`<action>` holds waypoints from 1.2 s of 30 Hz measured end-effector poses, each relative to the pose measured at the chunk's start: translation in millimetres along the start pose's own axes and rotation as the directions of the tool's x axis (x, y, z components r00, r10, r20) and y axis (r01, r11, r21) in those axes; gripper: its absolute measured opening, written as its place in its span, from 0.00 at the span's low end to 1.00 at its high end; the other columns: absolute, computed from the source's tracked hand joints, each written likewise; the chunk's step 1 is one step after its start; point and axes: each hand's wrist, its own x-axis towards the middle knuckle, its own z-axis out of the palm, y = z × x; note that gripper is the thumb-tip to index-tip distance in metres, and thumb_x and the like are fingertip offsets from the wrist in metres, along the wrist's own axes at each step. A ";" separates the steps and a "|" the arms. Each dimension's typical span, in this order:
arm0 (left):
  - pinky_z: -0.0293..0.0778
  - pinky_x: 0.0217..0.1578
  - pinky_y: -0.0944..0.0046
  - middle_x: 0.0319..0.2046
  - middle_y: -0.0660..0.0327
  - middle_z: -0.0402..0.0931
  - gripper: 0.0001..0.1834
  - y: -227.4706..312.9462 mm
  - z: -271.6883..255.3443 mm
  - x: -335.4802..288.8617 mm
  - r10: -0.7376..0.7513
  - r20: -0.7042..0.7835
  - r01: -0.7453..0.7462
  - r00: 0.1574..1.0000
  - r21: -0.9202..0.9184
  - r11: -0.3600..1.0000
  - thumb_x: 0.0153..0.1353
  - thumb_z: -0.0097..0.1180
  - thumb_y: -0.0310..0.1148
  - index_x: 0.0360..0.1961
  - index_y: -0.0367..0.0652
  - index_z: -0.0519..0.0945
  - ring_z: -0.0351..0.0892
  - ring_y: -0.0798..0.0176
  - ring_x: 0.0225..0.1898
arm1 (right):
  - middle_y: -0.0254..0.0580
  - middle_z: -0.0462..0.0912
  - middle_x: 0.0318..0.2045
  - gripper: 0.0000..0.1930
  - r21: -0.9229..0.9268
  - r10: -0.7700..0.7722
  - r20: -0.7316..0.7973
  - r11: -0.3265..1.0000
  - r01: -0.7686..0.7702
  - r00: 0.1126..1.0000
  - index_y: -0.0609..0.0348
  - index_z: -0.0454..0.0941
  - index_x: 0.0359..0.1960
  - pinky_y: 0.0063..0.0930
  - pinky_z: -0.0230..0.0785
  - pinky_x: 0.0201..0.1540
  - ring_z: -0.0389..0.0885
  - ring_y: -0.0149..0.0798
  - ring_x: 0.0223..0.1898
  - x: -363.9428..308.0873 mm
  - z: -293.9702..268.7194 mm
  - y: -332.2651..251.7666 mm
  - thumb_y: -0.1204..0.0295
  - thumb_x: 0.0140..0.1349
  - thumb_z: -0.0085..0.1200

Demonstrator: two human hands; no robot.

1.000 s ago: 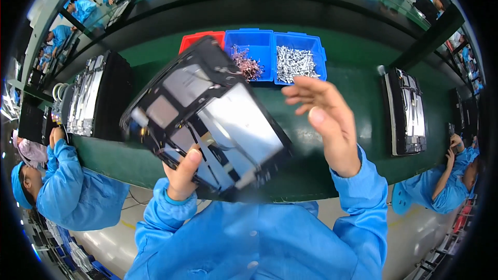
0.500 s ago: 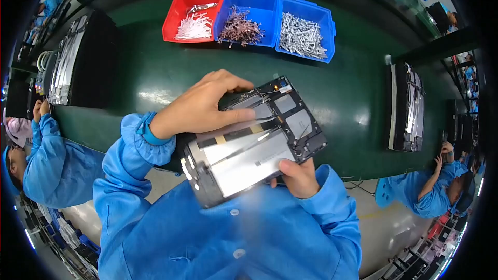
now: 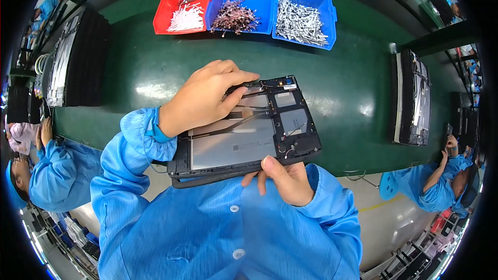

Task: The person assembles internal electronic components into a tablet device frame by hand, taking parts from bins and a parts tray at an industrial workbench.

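An opened tablet [image 3: 233, 148], its silver battery and black inner parts bare, lies face up between my hands at the table's near edge. A second dark panel shows under its near side. My left hand [image 3: 207, 93] reaches over the far edge. Its thumb and index finger close on that rim, and its other fingers are partly hidden. At the near right edge, my right hand [image 3: 285, 179] grips with the thumb on top and the fingers curled below. Dark flat cables cross the battery.
Beyond the tablet stand a red bin [image 3: 161, 18] of white strips and two blue bins [image 3: 332, 33] with thin brown cables and small silver parts. Stacks of dark panels [image 3: 88, 62] rise at the left; another stack [image 3: 412, 98] is at right. Co-workers sit on both sides.
The tablet has turned to lie nearly square to me and sits flatter. My left hand has moved from above the battery to the far rim; my right thumb has slid left along the near edge.
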 end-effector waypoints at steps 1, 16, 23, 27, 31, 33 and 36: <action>0.75 0.45 0.52 0.38 0.54 0.79 0.18 -0.6 0.2 -0.4 0.021 0.007 -0.021 1.000 0.003 1.000 0.65 0.59 0.27 0.56 0.43 0.85 0.79 0.48 0.43 | 0.54 0.86 0.46 0.22 -0.010 0.000 0.001 1.000 0.000 1.000 0.67 0.75 0.59 0.26 0.76 0.24 0.89 0.45 0.38 -0.1 0.1 -0.3 0.59 0.80 0.45; 0.77 0.44 0.52 0.39 0.55 0.78 0.21 2.5 -0.5 1.5 0.078 0.017 -0.080 0.997 0.090 0.993 0.60 0.59 0.23 0.55 0.46 0.85 0.79 0.50 0.42 | 0.54 0.86 0.46 0.19 -0.013 0.015 0.013 1.000 -0.015 1.000 0.66 0.73 0.61 0.27 0.76 0.25 0.89 0.45 0.38 2.8 -5.2 -0.8 0.64 0.78 0.48; 0.77 0.38 0.55 0.34 0.51 0.75 0.17 13.1 1.4 0.7 -0.251 0.096 0.268 0.963 -0.295 0.917 0.66 0.62 0.28 0.54 0.34 0.82 0.80 0.53 0.37 | 0.44 0.84 0.43 0.20 0.122 0.040 -0.302 0.993 -0.003 0.953 0.65 0.73 0.58 0.28 0.75 0.27 0.82 0.33 0.35 -1.2 -26.9 -29.5 0.70 0.69 0.59; 0.73 0.50 0.53 0.43 0.48 0.75 0.42 23.2 0.2 -25.1 -0.088 0.191 0.117 0.978 -0.147 0.982 0.47 0.79 0.46 0.57 0.26 0.79 0.76 0.46 0.46 | 0.41 0.85 0.44 0.25 -0.058 -0.118 -0.499 0.993 0.102 0.859 0.67 0.68 0.65 0.25 0.75 0.45 0.81 0.30 0.41 -8.1 -73.5 -30.4 0.69 0.70 0.59; 0.72 0.54 0.52 0.50 0.47 0.72 0.56 57.3 4.0 -37.0 0.066 0.327 -0.054 0.943 -0.047 0.997 0.39 0.82 0.49 0.65 0.25 0.70 0.75 0.43 0.50 | 0.48 0.82 0.55 0.31 -0.043 -0.182 -0.597 0.980 0.195 0.781 0.72 0.56 0.73 0.28 0.71 0.59 0.81 0.35 0.55 -23.7 -81.6 -37.0 0.73 0.73 0.53; 0.74 0.51 0.51 0.49 0.48 0.72 0.58 55.6 27.9 -47.3 0.042 0.274 -0.057 0.961 0.046 0.997 0.40 0.82 0.46 0.68 0.26 0.67 0.75 0.43 0.48 | 0.50 0.81 0.57 0.31 -0.083 -0.229 -0.612 0.971 0.226 0.757 0.72 0.55 0.73 0.29 0.71 0.61 0.80 0.36 0.57 -22.7 -80.8 -25.7 0.74 0.74 0.52; 0.76 0.47 0.51 0.48 0.48 0.72 0.56 57.5 39.1 -48.3 0.035 0.253 -0.049 0.967 0.048 0.998 0.42 0.81 0.44 0.68 0.25 0.67 0.76 0.44 0.45 | 0.51 0.77 0.62 0.30 -0.103 -0.292 -0.606 0.951 0.291 0.740 0.72 0.54 0.75 0.30 0.68 0.65 0.77 0.37 0.61 -20.7 -71.7 -14.7 0.77 0.75 0.49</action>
